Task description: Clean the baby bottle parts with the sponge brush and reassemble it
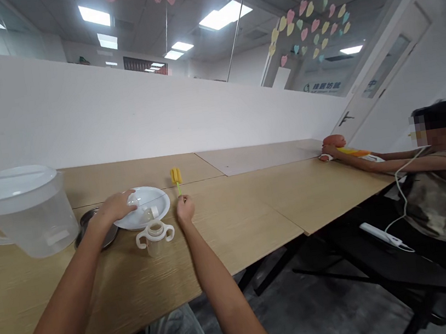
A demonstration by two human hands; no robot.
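My right hand is closed round the thin green handle of a bottle brush, its yellow sponge head pointing up. My left hand reaches over the left rim of a white bowl, fingers curled on a clear plastic cap. Inside the bowl lies a small clear piece with a white part, perhaps a bottle top. Just in front of the bowl, a clear baby bottle with two white side handles stands upright, its mouth uncovered. A round metal tray is partly hidden behind my left forearm.
A large clear pitcher with a white lid stands at the left. Far right, another person sits with both hands on a doll. A white power strip lies on a black seat. A white wall runs behind the table.
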